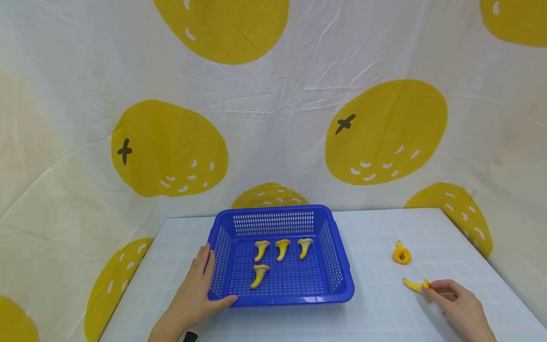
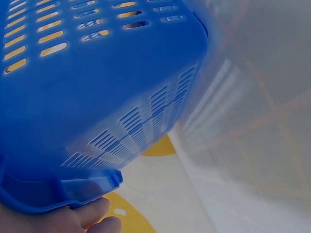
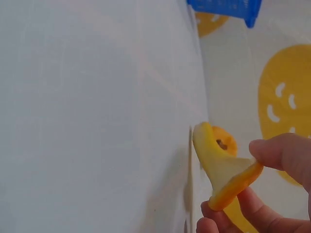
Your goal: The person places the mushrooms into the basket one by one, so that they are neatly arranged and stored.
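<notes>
My right hand [image 1: 459, 304] pinches a yellow chanterelle mushroom [image 3: 226, 170] by its cap between thumb and fingers, its stem pointing left in the head view. A second chanterelle [image 1: 401, 255] lies on the table just beyond, its orange cap with a dark centre facing me. At the left, my left hand [image 1: 192, 287] rests against the near-left corner of a blue plastic basket [image 1: 290, 300]. Its fingers lie straight along the side and its thumb is spread onto the front rim. Inside the basket are several chanterelles [image 1: 282, 250], three in a back row and one in front at left.
A pale checked cloth covers the table [image 1: 372, 313]. Behind and beside it hangs a white curtain [image 1: 273, 142] printed with large yellow fruit, close to the basket's back edge. A small dark object [image 1: 190, 337] shows by my left wrist at the bottom.
</notes>
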`<state>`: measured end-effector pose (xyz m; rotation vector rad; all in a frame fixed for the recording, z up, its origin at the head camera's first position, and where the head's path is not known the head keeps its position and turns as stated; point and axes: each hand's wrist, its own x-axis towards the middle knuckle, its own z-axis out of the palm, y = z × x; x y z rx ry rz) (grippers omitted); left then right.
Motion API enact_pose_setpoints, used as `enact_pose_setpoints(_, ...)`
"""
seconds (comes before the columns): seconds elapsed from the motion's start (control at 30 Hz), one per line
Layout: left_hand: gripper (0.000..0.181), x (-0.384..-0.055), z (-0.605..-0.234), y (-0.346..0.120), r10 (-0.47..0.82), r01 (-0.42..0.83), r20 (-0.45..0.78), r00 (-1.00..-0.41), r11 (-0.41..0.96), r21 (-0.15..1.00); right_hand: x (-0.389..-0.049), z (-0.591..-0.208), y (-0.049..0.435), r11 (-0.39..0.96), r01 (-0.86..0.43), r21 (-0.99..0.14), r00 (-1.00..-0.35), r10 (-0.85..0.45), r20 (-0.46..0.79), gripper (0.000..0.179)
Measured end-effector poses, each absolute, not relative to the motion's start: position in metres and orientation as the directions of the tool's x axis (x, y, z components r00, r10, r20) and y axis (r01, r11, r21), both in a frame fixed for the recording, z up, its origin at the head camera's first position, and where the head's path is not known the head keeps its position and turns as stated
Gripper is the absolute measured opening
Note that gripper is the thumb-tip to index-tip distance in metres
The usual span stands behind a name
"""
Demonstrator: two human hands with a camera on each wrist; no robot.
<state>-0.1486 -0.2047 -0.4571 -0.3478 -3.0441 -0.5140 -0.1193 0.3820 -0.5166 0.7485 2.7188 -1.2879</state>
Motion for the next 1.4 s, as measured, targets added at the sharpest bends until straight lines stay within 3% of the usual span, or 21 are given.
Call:
enact_pose_setpoints(0.37, 0.129, -0.148, -0.457, -0.205, 0.216, 0.230, 0.081, -0.973, 0.919, 0.320, -0.122, -0.504, 0.377, 0.513, 0.440, -0.737, -0.886, 0.384, -0.262, 0.075)
enact_pose_setpoints(0.83, 0.127, -0.147, -0.457, -0.205, 0.222, 0.240, 0.089, -0.971, 0.916, 0.323, -0.129, -0.478, 0.359, 0.639, 0.306, -0.706, -0.931, 0.356, -0.080, 0.059)
enact_pose_setpoints(1.4, 0.128, -0.147, -0.457, -0.206, 0.223, 0.239, 0.089, -0.971, 0.915, 0.326, -0.140, -0.462, 0.341, 0.651, 0.258, -0.714, -0.938, 0.347, -0.022, 0.056)
